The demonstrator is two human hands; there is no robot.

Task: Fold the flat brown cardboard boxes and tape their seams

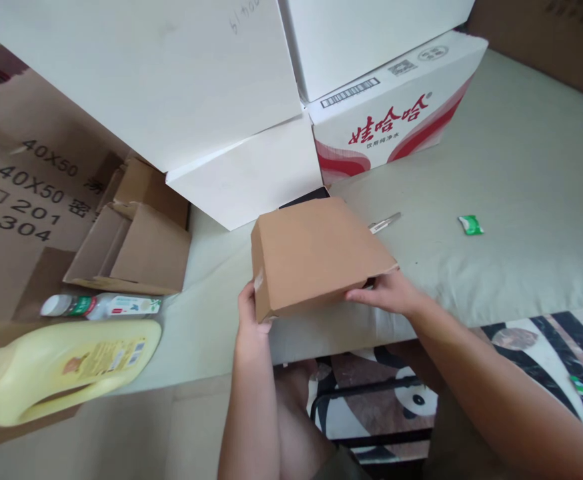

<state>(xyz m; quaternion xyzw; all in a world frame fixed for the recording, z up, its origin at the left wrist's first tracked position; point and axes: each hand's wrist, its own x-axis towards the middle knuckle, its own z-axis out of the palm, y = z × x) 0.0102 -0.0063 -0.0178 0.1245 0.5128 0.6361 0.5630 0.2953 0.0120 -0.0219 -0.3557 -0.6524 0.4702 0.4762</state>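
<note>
A brown cardboard box (321, 250) is held between my two hands above the pale green cloth. My left hand (251, 307) grips its near left corner, fingers partly hidden against the side. At the near right corner my right hand (384, 292) has its fingers at the box's lower edge, some of them out of sight beneath it. A utility knife (384, 223) lies on the cloth just behind the box's right side. Part of a dark flat object (305, 197) shows behind the box's far edge.
White cartons (251, 173) stand along the back, one a red-printed water carton (391, 123). At left are open cardboard boxes (146, 247), a drink bottle (104, 305) and a yellow jug (81, 367). A small green packet (470, 225) lies on the cloth (536, 173) at right.
</note>
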